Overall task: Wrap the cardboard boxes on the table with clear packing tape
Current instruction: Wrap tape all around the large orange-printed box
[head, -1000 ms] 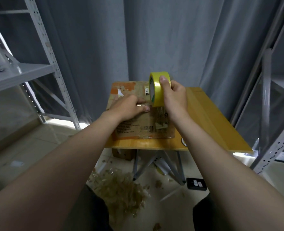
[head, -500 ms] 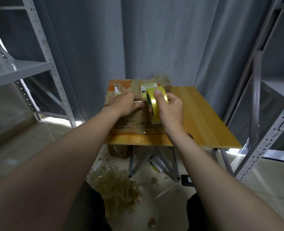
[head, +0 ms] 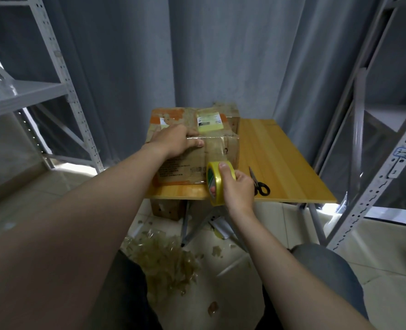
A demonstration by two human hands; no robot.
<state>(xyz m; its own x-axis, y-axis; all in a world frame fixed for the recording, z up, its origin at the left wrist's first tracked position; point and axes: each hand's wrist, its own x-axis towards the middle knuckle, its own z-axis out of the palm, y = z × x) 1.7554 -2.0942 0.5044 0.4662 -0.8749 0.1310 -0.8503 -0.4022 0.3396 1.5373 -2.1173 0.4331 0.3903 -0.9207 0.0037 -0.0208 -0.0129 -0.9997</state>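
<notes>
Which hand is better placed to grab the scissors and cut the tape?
Right, probably: the scissors lie just beside the right hand, though it grips the tape roll. The left hand rests on the box top, farther away.

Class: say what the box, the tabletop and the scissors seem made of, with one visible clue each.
Box: matte brown cardboard, scuffed, with torn labels. Tabletop: wood or wood-look laminate, smooth, showing plank lines. Scissors: thin blades, probably metal; black loop handles, likely plastic.
</notes>
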